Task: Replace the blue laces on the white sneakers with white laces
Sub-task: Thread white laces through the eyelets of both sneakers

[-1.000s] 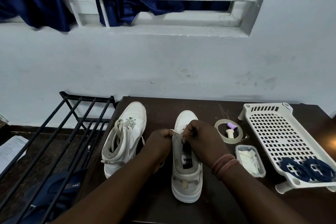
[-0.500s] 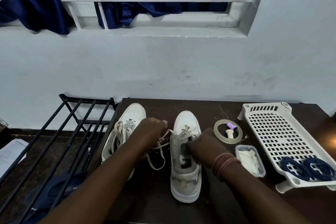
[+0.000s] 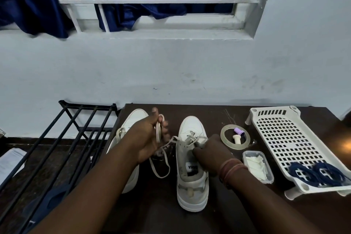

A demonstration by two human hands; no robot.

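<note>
Head view: left hand (image 3: 147,138) has drawn the white lace (image 3: 158,131) up and leftward, pinching it, while right hand (image 3: 210,155) pinches the centre sneaker (image 3: 191,169); lacing advances.

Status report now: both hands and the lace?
Left hand pulls white lace taut. Right hand pinches right sneaker eyelets. Nothing obstructs.

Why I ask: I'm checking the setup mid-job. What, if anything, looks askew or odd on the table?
Nothing is spilled or damaged. The white tray sits tilted at the right, blue laces bunched at its low end. A slack white lace loops loose between the sneakers, pulled by the left hand.
</note>
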